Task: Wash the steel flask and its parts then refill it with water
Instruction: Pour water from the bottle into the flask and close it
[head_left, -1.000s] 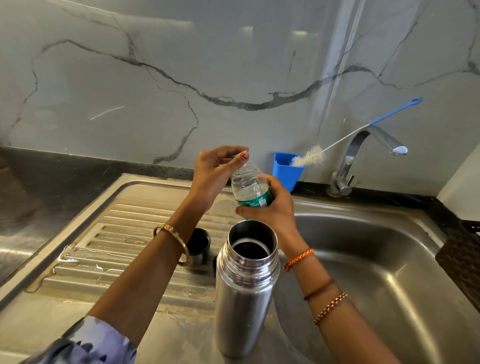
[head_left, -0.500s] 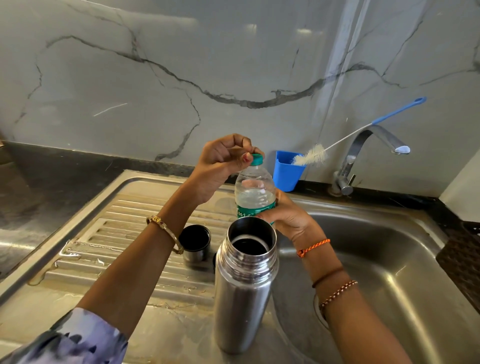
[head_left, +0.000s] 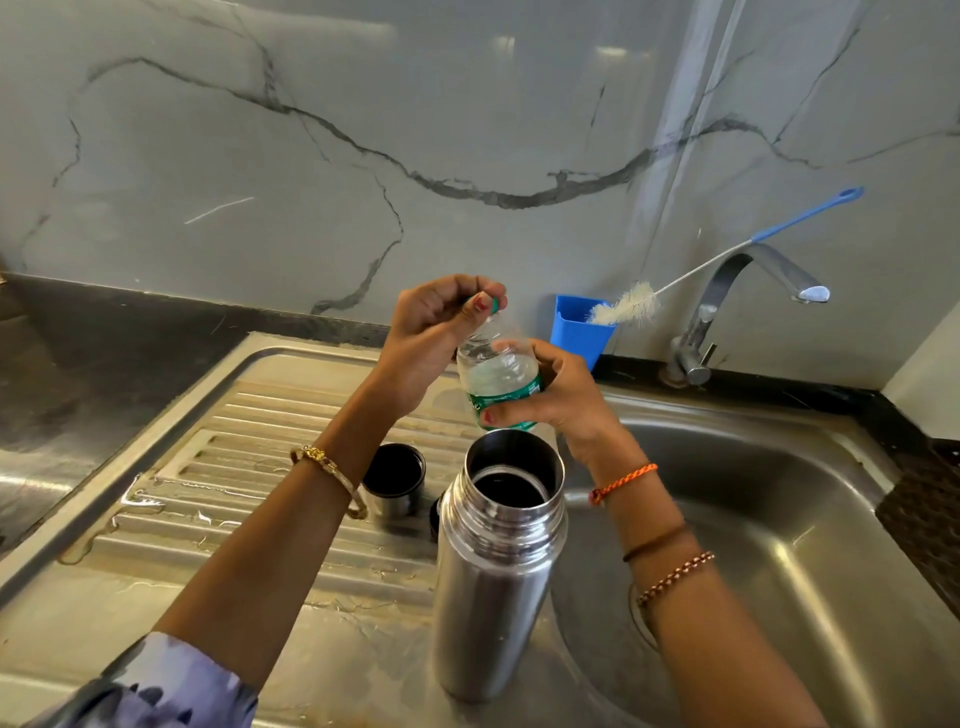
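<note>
Risk, judged from the layout: the steel flask (head_left: 498, 566) stood open and unheld on the wet steel desk (head_left: 332, 649), right at the edge where it drops into the sink basin (head_left: 779, 545). A knock from either forearm could topple it into the basin. The water bottle (head_left: 498, 374) was above and behind the flask mouth; if the green cap (head_left: 485, 304) came free with the bottle tilted, water could spill past the narrow neck.

Left hand (head_left: 436, 332): raised, wrist bent, finger grip pinching the cap from above. Right hand (head_left: 556, 400): grip wrapped round the bottle's labelled middle, thumb forward, holding it slightly tilted.

Flask cup (head_left: 393, 480) sat upright on the draining ridges, just left of the flask. Bottle brush (head_left: 628, 309) rested in the blue holder (head_left: 576, 332) at the back edge, near the tap (head_left: 727, 301).
</note>
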